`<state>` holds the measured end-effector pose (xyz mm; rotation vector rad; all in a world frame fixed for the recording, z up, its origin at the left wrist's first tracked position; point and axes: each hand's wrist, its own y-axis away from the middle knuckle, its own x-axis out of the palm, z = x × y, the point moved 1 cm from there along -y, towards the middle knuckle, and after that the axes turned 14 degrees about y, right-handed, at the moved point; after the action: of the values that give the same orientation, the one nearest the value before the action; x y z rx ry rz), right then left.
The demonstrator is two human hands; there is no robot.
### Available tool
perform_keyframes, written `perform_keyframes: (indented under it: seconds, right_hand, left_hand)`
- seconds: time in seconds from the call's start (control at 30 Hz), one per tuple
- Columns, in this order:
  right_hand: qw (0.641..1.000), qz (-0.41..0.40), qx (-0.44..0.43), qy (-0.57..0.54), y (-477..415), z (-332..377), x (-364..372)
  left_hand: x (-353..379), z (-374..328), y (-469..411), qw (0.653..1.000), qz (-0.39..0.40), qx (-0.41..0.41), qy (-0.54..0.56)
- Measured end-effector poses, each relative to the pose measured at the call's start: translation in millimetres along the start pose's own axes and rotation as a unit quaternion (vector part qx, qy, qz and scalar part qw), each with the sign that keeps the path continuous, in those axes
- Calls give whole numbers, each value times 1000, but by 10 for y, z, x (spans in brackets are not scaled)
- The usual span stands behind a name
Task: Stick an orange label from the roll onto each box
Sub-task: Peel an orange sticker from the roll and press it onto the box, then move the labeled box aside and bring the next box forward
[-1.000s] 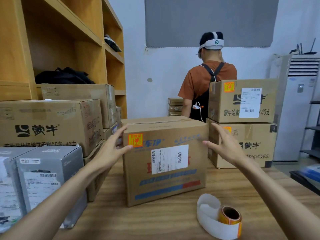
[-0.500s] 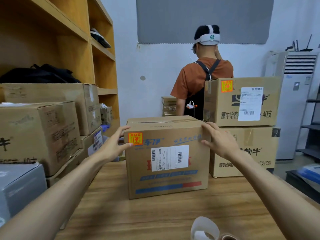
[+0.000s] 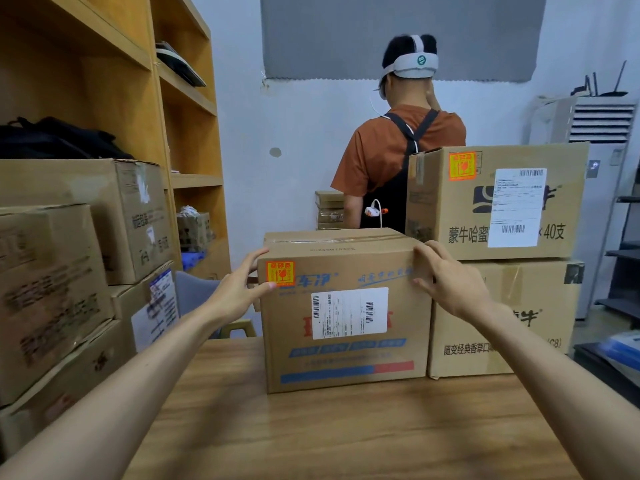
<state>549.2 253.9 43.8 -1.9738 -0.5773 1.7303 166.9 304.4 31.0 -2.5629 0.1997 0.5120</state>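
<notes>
The upper right box (image 3: pixel 446 206) reads "蒙牛哈蜜" and "×40支", the centre box (image 3: pixel 343 353) "车净".

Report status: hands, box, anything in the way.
Left hand, right hand gripping upper corners of brown cardboard box. Square orange label already on its front. Stacked cardboard boxes close on its right.

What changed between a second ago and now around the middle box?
Both hands closed in from the air and took hold of the box: the left hand grips its upper left corner, thumb by the orange label, the right hand its upper right corner. The label roll has left the view. The box stays on the table, already labelled; the stacked boxes at right are unchanged.
</notes>
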Motion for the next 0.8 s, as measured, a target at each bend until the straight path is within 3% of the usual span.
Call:
perform_keyframes:
  seconds: [0.2, 0.43, 0.57, 0.8]
  right_hand:
    - [1000, -3, 6, 2, -31, 2, -2]
    - [998, -10, 1, 60, 127, 255, -318]
    - [998, -32, -43, 34, 247, 824, -642]
    - [986, -56, -121, -99, 510, 2263, -1345]
  left_hand:
    - [21, 20, -86, 1000, 15, -15, -18]
    - [-448, -337, 258, 976, 0, 12, -220]
    - [-945, -733, 684, 955, -15, 39, -294]
    - [-1855, -1291, 1635, 937, -86, 90, -327]
